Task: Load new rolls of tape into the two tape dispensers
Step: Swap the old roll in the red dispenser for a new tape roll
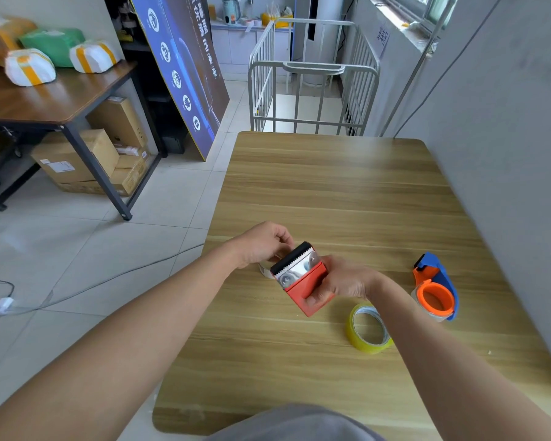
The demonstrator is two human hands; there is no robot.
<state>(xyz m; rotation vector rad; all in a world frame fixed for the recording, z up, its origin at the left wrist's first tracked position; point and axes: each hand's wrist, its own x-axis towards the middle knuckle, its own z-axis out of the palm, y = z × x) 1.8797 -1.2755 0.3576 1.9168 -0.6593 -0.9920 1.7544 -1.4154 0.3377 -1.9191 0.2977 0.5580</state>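
Note:
A red tape dispenser (303,283) with a metal plate and a black toothed blade is held above the wooden table (328,192). My right hand (341,281) grips its red body from the right. My left hand (261,245) holds its far left side, fingers closed by the blade; a pale tape roll (265,269) peeks out beneath that hand, mostly hidden. A yellowish tape roll (368,329) lies flat on the table near my right wrist. A blue and orange dispenser (438,286) with clear tape on it rests at the right.
A grey wall (506,154) runs along the table's right edge. A white metal cart (312,90) stands beyond the far edge. To the left are tiled floor with a cable (109,281) and a dark table over cardboard boxes (77,157).

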